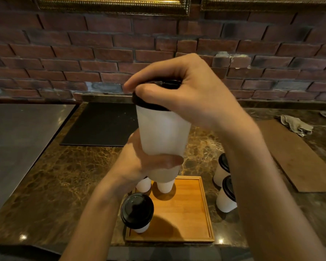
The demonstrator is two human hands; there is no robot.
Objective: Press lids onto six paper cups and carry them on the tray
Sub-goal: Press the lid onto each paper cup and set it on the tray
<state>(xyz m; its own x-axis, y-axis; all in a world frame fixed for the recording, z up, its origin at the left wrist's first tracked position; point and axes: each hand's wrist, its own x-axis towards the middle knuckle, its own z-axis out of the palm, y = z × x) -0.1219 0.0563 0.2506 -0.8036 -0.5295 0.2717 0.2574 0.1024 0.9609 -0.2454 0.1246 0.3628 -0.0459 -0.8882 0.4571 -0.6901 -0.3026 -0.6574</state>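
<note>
Your left hand (139,166) curls round the cup (162,132), held above the tray (188,213) — long axis near upright, top tipped toward 11 o'clock. Your right hand (192,95) pinches the lid (149,104) with curled fingers.

One head-worn camera looks forward and down, close above the counter (64,176).

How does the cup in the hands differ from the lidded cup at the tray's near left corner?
The held cup is up in the air; the corner cup stands on the tray. The left hand grips the held cup and the right hand covers its lid; nothing touches the corner cup. Both are white with black lids.
</note>
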